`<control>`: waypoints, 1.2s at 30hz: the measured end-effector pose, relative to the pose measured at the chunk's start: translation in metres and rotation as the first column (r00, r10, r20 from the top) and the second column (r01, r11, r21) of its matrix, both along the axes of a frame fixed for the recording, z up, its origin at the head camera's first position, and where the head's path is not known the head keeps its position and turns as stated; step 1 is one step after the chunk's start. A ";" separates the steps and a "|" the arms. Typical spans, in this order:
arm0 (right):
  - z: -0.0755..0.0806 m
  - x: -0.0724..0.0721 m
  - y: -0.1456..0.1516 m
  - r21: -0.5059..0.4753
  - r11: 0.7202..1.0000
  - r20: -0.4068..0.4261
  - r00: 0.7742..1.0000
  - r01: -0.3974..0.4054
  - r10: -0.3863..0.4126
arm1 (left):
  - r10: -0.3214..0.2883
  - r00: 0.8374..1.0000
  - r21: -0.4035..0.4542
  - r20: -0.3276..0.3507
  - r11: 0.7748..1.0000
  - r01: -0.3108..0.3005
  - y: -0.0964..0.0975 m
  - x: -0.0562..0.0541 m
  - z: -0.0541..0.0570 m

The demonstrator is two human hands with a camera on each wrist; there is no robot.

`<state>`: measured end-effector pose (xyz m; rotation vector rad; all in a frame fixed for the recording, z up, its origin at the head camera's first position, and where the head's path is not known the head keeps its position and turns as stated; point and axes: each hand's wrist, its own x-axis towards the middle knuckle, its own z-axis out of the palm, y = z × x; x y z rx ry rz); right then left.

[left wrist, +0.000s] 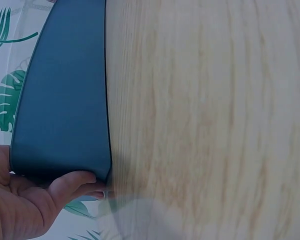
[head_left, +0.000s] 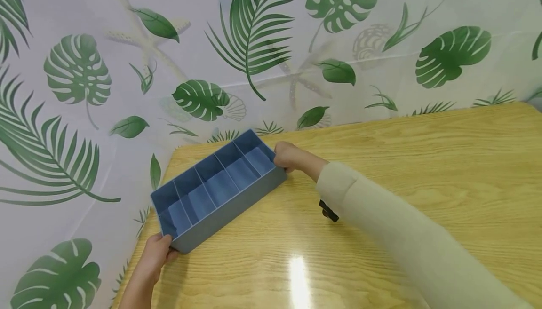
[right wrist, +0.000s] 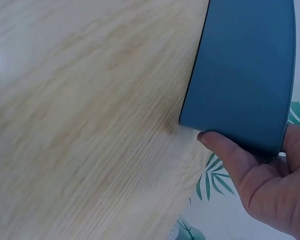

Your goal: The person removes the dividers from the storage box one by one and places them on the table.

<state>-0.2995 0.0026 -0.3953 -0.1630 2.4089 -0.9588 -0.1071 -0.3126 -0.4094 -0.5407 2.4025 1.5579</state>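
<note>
A blue box (head_left: 230, 210) with thin dividers stands at an angle near the table's back left corner. Its several compartments (head_left: 221, 187) hold nothing that shows. At the near left end, my left hand (head_left: 155, 252) grips the box, thumb at the rim. My right hand (head_left: 290, 156) holds the opposite short end, its wrist leading into a pale sleeve (head_left: 394, 224). In the left wrist view, the left fingers (left wrist: 72, 185) curl against the end wall close to the bottom edge. The right wrist view shows a right finger (right wrist: 222, 147) stretched along the lower end wall.
The wood-grain table (head_left: 381, 172) extends to the right and toward me. Behind it and along its left side hangs a white cloth (head_left: 271, 83) printed with green leaves. A small black device (head_left: 329, 211) sits under the right sleeve's cuff.
</note>
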 end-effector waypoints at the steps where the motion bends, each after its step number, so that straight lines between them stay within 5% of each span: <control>1: -0.001 0.002 0.001 0.020 1.000 -0.012 1.000 -0.021 0.021 | -0.002 1.000 -0.002 0.000 1.000 0.002 0.000 0.000 0.000; 12: -0.007 0.028 0.018 0.117 0.988 -0.051 0.993 -0.098 0.104 | -0.038 0.999 -0.047 -0.001 0.998 0.038 0.005 -0.004 -0.005; 19: -0.046 0.006 0.033 0.117 0.984 -0.048 0.989 -0.135 0.142 | -0.094 0.995 -0.099 -0.022 0.991 0.091 0.012 -0.008 -0.006; 21: -0.046 0.005 0.037 0.133 0.985 -0.010 0.994 -0.111 0.113 | -0.108 0.994 -0.101 -0.027 0.989 0.104 0.014 -0.010 -0.006; 26: -0.011 0.038 0.048 0.138 0.987 0.017 0.997 -0.077 0.075 | -0.128 0.991 -0.097 -0.030 0.987 0.125 0.022 -0.013 -0.008; 36: -0.016 0.063 0.081 0.140 0.983 -0.017 0.992 -0.120 0.123 | -0.203 0.979 -0.051 -0.027 0.978 0.202 0.039 -0.016 -0.015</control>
